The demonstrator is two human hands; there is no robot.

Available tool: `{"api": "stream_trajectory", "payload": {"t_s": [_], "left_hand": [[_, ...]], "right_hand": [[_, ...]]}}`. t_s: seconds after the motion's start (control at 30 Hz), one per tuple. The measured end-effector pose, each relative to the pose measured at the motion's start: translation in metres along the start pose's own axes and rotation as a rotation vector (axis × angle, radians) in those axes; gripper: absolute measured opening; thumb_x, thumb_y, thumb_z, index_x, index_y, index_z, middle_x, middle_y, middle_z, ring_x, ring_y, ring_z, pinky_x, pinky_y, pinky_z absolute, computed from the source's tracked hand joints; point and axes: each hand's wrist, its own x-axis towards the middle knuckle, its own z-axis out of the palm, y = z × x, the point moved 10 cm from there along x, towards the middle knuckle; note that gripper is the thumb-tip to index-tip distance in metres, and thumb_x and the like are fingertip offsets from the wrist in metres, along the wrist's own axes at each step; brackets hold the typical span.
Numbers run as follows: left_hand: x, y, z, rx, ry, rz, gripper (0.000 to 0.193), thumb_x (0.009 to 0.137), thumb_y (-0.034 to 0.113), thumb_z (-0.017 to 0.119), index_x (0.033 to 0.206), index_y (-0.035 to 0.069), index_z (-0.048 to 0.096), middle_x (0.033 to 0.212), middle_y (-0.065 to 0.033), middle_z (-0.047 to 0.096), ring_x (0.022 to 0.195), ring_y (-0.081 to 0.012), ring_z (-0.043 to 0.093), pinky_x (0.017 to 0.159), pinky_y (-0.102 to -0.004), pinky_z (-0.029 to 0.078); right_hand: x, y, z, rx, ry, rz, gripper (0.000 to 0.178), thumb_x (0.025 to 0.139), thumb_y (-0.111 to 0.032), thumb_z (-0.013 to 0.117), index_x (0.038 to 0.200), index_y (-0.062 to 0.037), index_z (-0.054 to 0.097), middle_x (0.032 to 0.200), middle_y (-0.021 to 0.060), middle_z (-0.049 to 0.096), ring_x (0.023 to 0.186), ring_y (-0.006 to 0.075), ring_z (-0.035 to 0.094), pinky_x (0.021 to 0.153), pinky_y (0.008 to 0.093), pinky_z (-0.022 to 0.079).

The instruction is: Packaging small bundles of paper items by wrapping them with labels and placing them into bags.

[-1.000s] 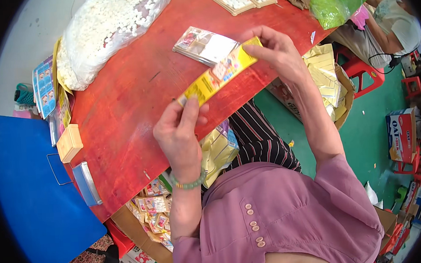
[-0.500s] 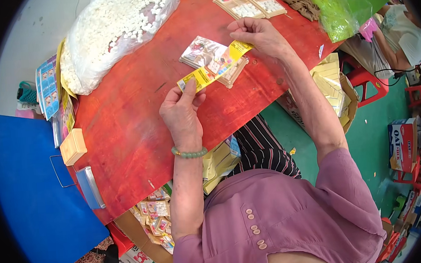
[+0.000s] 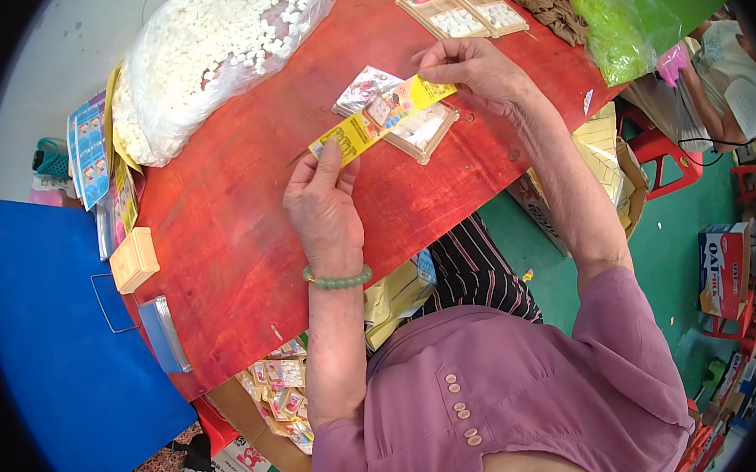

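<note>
My two hands stretch a yellow printed paper strip (image 3: pixel 373 118) slantwise above the red table. My left hand (image 3: pixel 323 213), with a green bead bracelet on its wrist, pinches the lower left end between thumb and fingers. At the upper right end, the fingers of my right hand (image 3: pixel 479 72) are closed on the strip. Beneath it lies a small beige tray (image 3: pixel 425 151) with white pieces inside, partly covered by the strip. A second small pack with a shiny clear top (image 3: pixel 367 88) lies against it, also partly hidden.
A big clear bag of white pieces (image 3: pixel 212 64) covers the table's far left. Two filled trays (image 3: pixel 460 13), a brown cloth (image 3: pixel 551 16) and a bag of bright green material (image 3: pixel 616 27) are at the far right. Stacked beige trays (image 3: pixel 134 261) stand at the left edge. Another person sits at right.
The strip, bowed before, is now straighter and shows more of its printed face. My left hand has shifted slightly left, and my right fingers have come down onto the strip's end.
</note>
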Motion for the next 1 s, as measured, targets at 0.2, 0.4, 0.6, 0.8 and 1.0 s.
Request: {"api": "stream_trajectory", "payload": {"t_s": [0.2,0.4,0.6,0.8,1.0], "left_hand": [[0.008,0.014,0.016,-0.116,-0.024,-0.042,0.013,0.089,0.013,0.067,0.092,0.002,0.06,0.093,-0.0072,0.066,0.087,-0.0148,0.063,0.081,-0.029,0.052],[0.009,0.042,0.036,-0.108,-0.126,0.067,0.011,0.089,0.011,0.067,0.092,0.003,0.061,0.097,-0.0078,0.066,0.088,-0.0148,0.063,0.083,-0.0298,0.05],[0.012,0.046,0.046,-0.083,-0.19,0.072,0.013,0.088,0.01,0.067,0.098,0.002,0.063,0.101,-0.0055,0.066,0.095,-0.0132,0.061,0.086,-0.0293,0.047],[0.022,0.029,0.049,-0.146,-0.263,-0.048,0.017,0.09,0.013,0.065,0.104,0.004,0.063,0.11,-0.0042,0.064,0.104,-0.0129,0.058,0.095,-0.0334,0.042],[0.019,0.019,0.052,-0.157,-0.302,-0.081,0.016,0.09,0.016,0.065,0.104,0.007,0.063,0.109,-0.0024,0.064,0.103,-0.0114,0.057,0.095,-0.033,0.038]], "right_hand": [[0.007,-0.022,0.004,-0.078,0.003,-0.069,0.008,0.084,-0.009,0.068,0.085,-0.0018,0.064,0.084,0.0027,0.064,0.08,0.0098,0.058,0.075,0.0236,0.045],[0.003,-0.05,0.006,-0.114,0.011,-0.134,0.009,0.083,-0.011,0.069,0.088,-0.0039,0.065,0.083,0.0005,0.063,0.079,0.0081,0.058,0.074,0.0232,0.045],[-0.002,-0.051,0.004,-0.199,0.169,-0.177,0.021,0.079,-0.009,0.072,0.097,-0.0004,0.066,0.084,0.0019,0.063,0.081,0.0106,0.058,0.075,0.0243,0.045],[0.013,-0.018,0.001,-0.308,-0.034,0.027,0.022,0.08,-0.009,0.074,0.098,-0.0027,0.065,0.082,-0.0003,0.061,0.076,0.0066,0.054,0.07,0.0201,0.044],[0.014,-0.011,0.0,-0.211,-0.041,0.05,0.01,0.086,-0.014,0.068,0.085,-0.0078,0.061,0.077,-0.004,0.059,0.072,0.0043,0.052,0.064,0.0196,0.041]]}}
